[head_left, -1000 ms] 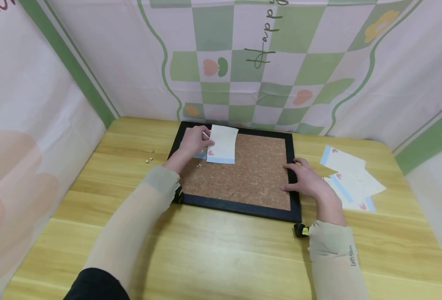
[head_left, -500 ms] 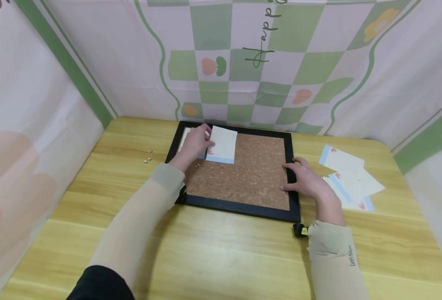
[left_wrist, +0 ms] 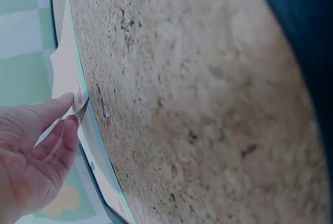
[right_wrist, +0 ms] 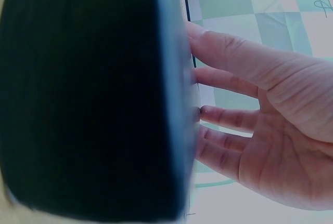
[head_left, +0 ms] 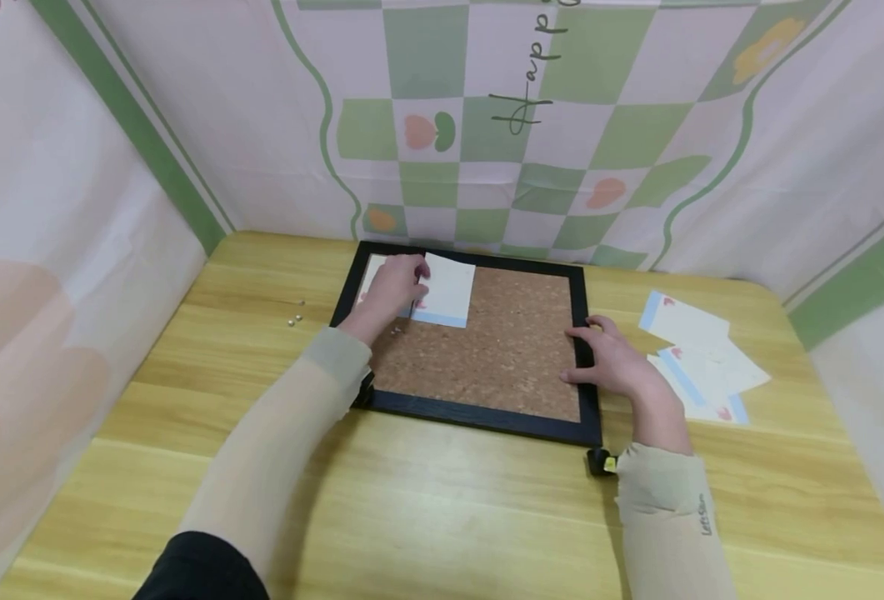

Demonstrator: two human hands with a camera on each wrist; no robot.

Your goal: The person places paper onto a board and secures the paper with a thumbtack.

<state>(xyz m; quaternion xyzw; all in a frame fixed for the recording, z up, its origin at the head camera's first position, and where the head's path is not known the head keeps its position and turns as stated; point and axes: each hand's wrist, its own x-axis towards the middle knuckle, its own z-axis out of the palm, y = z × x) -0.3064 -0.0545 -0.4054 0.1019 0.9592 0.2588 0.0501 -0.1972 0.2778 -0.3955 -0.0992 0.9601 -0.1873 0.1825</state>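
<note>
The left hand [head_left: 389, 290] pinches a white card [head_left: 449, 287] at eleven o'clock on the corkboard [head_left: 486, 342]; the right hand [head_left: 616, 358], spread, touches its frame [head_left: 479, 415] at three. Loose cards [head_left: 700, 362] lie beyond, silvery bits [head_left: 299, 317] past nine; bare cork [head_left: 501, 375] spans one to seven.

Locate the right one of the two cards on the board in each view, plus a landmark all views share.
Head: the card is on the far part of the board, left of its centre, at the left hand's fingertips.
Left wrist: upper left, just above those fingertips.
Right wrist: it can't be made out.
Shared landmark: the green-and-white checked backdrop.
</note>
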